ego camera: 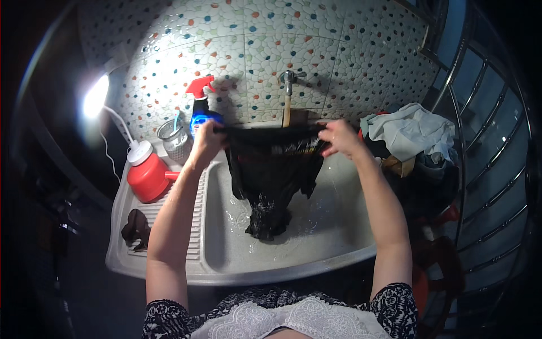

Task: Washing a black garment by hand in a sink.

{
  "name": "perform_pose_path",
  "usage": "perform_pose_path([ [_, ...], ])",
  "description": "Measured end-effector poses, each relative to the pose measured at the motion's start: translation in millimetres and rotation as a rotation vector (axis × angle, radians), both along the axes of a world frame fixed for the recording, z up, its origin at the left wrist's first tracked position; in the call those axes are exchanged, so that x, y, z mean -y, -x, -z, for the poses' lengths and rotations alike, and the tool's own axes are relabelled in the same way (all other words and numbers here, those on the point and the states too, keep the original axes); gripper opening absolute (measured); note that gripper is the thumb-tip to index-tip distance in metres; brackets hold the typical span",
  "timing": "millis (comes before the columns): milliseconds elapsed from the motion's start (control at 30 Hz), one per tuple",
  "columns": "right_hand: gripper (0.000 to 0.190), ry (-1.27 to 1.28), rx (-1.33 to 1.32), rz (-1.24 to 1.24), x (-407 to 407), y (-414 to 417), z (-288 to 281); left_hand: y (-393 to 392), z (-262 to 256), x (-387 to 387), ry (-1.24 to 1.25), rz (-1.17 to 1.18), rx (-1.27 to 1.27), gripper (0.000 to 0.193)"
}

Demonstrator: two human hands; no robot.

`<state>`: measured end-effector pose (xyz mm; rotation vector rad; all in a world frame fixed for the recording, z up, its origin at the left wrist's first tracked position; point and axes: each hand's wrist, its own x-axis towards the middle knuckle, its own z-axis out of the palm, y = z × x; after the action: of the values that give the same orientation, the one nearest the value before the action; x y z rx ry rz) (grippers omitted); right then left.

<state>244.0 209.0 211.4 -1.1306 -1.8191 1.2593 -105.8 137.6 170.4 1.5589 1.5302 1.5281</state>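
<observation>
A wet black garment [271, 169] with a printed patch hangs stretched between my two hands over the basin of a laundry sink [338, 220]. My left hand [208, 140] grips its upper left corner, beside a blue spray bottle with a red trigger head [200, 87]. At the upper right corner, my right hand [338, 137] pinches the cloth. The garment's lower end lies bunched in the basin, with water splashing on it. Behind the cloth, a metal tap [288, 80] on the wall has a pale tube running down from it, its lower end hidden.
On the left stand a glass jar [172, 137] holding a toothbrush, a red container [148, 180] and a lit lamp [96, 96]. Dark cloth [136, 229] lies on the ribbed washboard [194, 224]. Piled clothes [413, 131] and a metal railing [493, 203] are at the right.
</observation>
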Motion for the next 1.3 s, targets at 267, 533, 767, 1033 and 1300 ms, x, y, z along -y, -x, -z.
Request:
perform_pose_path([
  [267, 0.019, -0.551, -0.332, 0.276, 11.7, 16.4, -131.2, -26.0, -148.4, 22.4, -0.479, -0.032, 0.127, 0.019],
  [533, 0.023, -0.849, -0.204, 0.421, 33.3, 0.8, -123.3, -40.9, -145.1, 42.7, -0.650, -0.207, -0.107, 0.017],
  [767, 0.014, -0.087, 0.519, 0.049, 55.8, -6.1, 83.5, 1.7, 75.5, 56.9, 0.159, 0.073, -0.690, 0.025],
  [1033, 0.067, 0.526, 0.337, -0.150, 101.7, 17.4, 211.7, -78.4, 180.1, 106.1, 0.668, 0.312, -0.936, 0.035],
  [1300, 0.051, -0.154, 0.685, -0.792, 120.3, 50.9, 242.3, -133.5, 140.9, 133.6, 0.520, 0.711, -0.490, 0.031],
])
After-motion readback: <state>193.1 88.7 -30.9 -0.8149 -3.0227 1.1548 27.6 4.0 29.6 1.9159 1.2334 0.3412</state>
